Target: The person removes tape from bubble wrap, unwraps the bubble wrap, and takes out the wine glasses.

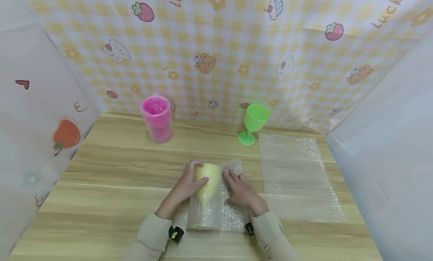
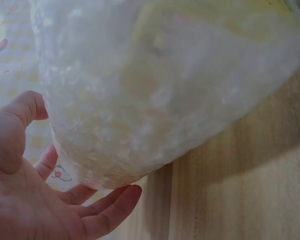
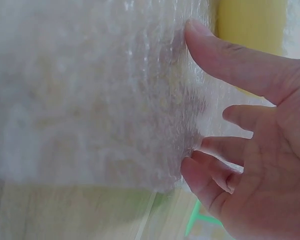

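A yellow goblet lies on its side inside clear bubble wrap, its bowl pointing away from me. My left hand holds this wrapped goblet from the left, thumb over the bowl and fingers round its far side. In the left wrist view, the fingers of the left hand curve under the edge of the wrap. Right of the goblet, my right hand rests with extended fingers on the loose flap of bubble wrap. The right wrist view shows the right hand's thumb and fingertips touching the bubble wrap.
A pink wrapped cup stands upright at the back left of the wooden table. An unwrapped green goblet stands at the back, right of centre. Another flat sheet of bubble wrap lies on the right. Patterned cloth hangs behind.
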Available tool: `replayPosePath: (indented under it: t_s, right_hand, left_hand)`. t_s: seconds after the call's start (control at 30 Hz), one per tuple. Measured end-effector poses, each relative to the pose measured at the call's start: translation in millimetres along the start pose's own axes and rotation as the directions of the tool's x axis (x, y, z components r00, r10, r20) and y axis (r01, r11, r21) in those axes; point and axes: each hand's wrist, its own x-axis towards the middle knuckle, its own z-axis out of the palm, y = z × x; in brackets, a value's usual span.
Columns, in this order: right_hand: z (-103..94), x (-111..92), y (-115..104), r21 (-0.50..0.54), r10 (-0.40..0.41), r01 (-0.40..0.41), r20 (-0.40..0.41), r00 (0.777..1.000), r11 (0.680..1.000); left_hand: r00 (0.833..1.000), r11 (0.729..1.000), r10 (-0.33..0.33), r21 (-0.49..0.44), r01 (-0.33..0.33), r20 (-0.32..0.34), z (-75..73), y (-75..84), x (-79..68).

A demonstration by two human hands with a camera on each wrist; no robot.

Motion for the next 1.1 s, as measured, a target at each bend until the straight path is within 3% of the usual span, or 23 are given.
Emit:
replayPosePath:
  t_s: [0.33,0.57,0.8,1.1]
  right_hand:
    - [1.2,0,1,-0.015,0.002,-0.002,0.002,1.0,1.0]
    - [-0.6,-1,2,0.003,0.007,-0.007,-0.005,1.0,1.0]
    - [-0.1,-1,2,-0.021,-0.003,0.003,-0.006,1.0,1.0]
    - [2.3,-2,1,-0.01,0.003,-0.003,-0.009,1.0,1.0]
  left_hand:
    - [1.0,0.999,0.001,-0.035,-0.001,0.019,-4.5,-1.5,-0.3]
    - [0.994,0.988,-0.028,-0.146,0.043,0.102,-18.8,4.7,-8.0]
    - [0.993,0.998,-0.017,-0.065,0.025,0.114,-36.8,-14.3,-11.5]
    - [0.992,0.996,-0.032,-0.078,0.042,0.125,-45.9,-23.5,-19.3]
